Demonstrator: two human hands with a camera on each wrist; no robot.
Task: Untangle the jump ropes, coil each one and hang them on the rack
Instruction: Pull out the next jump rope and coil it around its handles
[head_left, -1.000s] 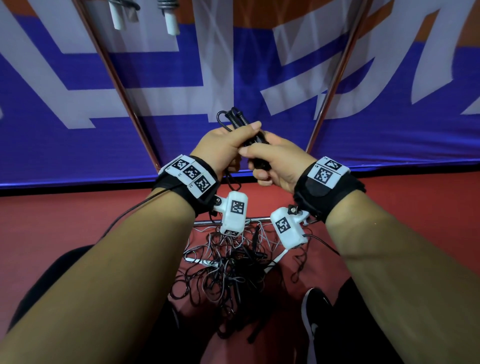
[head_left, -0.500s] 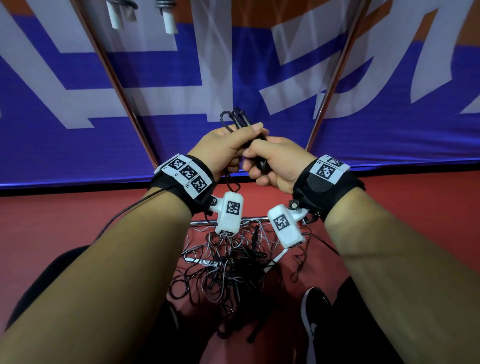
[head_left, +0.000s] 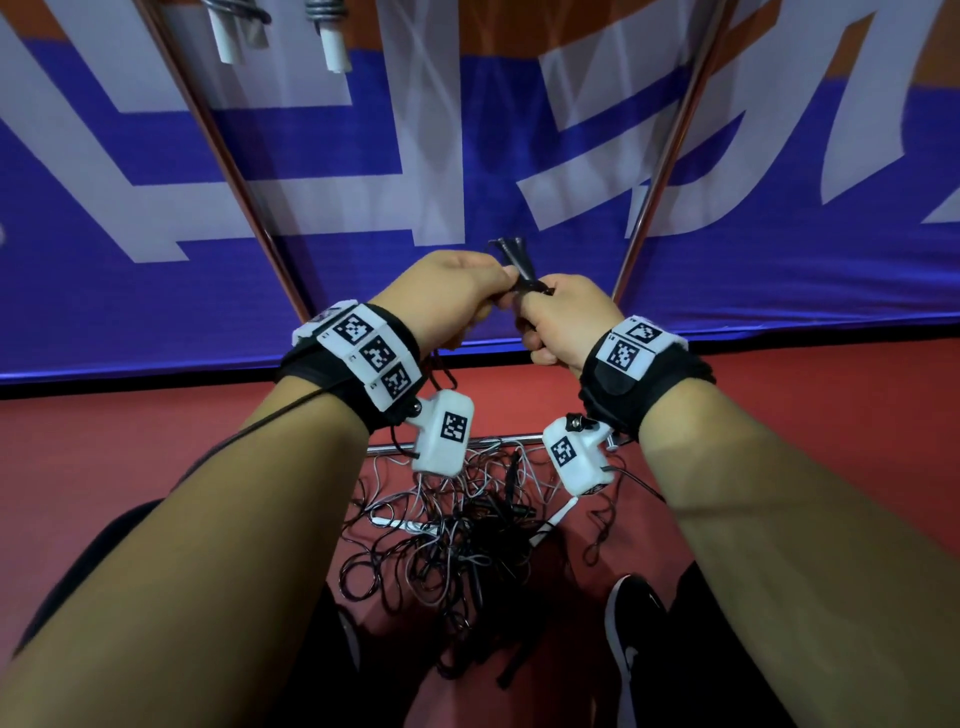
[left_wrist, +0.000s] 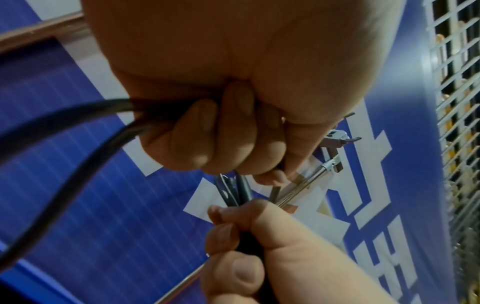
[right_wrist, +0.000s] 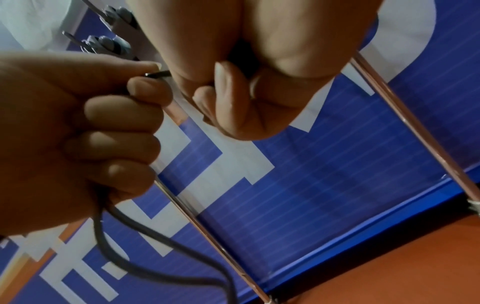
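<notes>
Between both hands (head_left: 519, 306), gripped: black jump rope (head_left: 514, 260).

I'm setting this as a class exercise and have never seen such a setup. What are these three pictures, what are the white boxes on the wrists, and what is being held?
No machine here: a person works with bare hands. The big picture comes from a head camera looking down. The white boxes under each wristband are wrist cameras; they took the two close-ups. The left hand and right hand both grip one black jump rope, its handles bunched together and its cord hanging from the left fist. On the red floor below lies a tangled pile of ropes. Behind stand the rack's metal poles, with white-handled ropes already hung at the top.
</notes>
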